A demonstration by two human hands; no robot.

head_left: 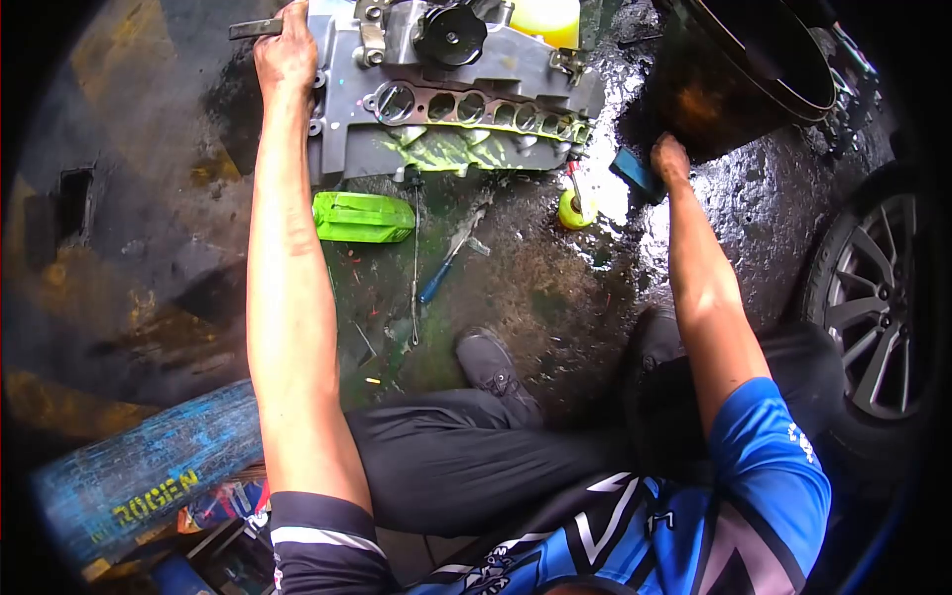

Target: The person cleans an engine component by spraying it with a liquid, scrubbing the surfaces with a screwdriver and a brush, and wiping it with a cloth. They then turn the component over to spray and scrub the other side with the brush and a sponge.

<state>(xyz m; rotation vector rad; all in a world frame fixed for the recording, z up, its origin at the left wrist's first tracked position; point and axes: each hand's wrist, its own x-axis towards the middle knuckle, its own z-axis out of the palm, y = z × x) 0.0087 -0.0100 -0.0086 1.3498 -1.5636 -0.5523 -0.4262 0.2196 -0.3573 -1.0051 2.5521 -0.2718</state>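
We are looking down at a dark, wet workshop floor [555, 297]. At upper right stands a big black tub [754, 69], and a car wheel [878, 297] sits at the right edge. A blue gas cylinder [149, 476] lies at lower left, well apart from both hands.

The grey engine head [446, 99] lies across the top of the view, straight ahead of us. It carries a round black cap [451, 35] on top and a row of openings along its near side. Our left hand [288, 50] is at the far left end of this part, with the fingers curled down over its edge in a firm grip. A flat metal strip [256, 28] sticks out to the left of that hand, and we cannot tell whether the fingers hold it too.

Our right hand [669, 159] is off the right end of the engine head, at the foot of the tub. It is closed on a blue block [635, 174], which points back toward the engine head.

A bright green bottle [362, 216] lies on its side just below the engine head, beside our left forearm. Between the arms lie a blue-handled screwdriver [436, 283] and, close to the blue block, a small yellow round piece [575, 208].
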